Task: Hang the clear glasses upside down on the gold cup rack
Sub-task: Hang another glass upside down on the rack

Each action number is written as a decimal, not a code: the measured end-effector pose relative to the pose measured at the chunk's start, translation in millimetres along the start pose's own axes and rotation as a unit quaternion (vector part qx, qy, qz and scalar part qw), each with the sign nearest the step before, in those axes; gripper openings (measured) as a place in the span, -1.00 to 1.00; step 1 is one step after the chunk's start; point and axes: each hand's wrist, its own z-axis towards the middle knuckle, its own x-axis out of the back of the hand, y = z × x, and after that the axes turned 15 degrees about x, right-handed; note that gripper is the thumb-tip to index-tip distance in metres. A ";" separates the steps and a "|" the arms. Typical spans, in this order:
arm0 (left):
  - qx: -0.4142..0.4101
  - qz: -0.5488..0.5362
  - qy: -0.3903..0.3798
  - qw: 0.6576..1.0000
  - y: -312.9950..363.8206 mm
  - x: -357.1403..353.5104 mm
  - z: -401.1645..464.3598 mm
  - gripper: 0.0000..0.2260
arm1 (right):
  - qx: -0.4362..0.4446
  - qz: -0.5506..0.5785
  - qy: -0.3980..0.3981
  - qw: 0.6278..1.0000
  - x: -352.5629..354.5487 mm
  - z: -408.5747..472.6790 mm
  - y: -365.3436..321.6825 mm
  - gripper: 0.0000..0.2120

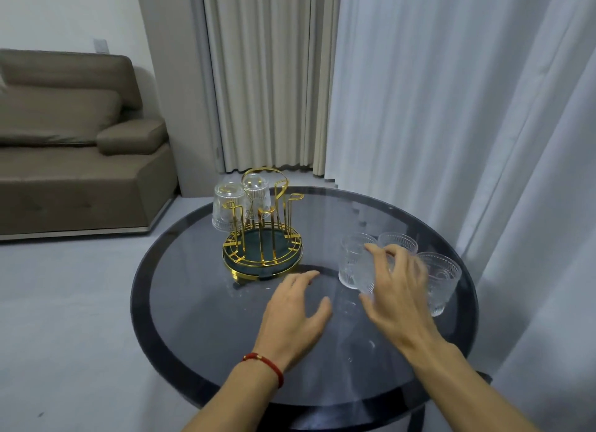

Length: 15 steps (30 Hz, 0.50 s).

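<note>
On the round dark glass counter [200,289] stands the gold cup rack [263,238], with two clear glasses [228,210] already hung upside down on its far-left pegs. The left hand [295,315] hovers flat and spread, holding nothing. The right hand [395,289] wraps loosely around a blurred glass [353,264], beside two more upright glasses [442,277] at the right.

Rack [263,247] on table [206,302], left of three glasses [353,264]; two glasses [227,210] on rack.
</note>
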 end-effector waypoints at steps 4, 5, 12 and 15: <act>0.136 -0.290 -0.181 0.930 14.9 2.1 -0.3 -0.33 | 0.131 0.185 -0.003 0.974 10.5 3.6 -28.7 -0.04; 0.138 -0.319 -0.180 0.920 14.8 2.3 1.0 -0.33 | 0.158 0.197 -0.018 0.967 10.8 4.8 -35.1 -0.01; 0.146 -0.373 -0.133 0.906 1.9 7.8 8.9 -0.49 | 0.204 0.273 -0.064 0.938 4.5 19.7 -47.1 0.09; 0.187 -0.436 -0.077 0.877 3.0 8.0 14.5 -0.51 | 0.150 0.325 -0.045 0.933 -2.0 22.5 -47.0 0.03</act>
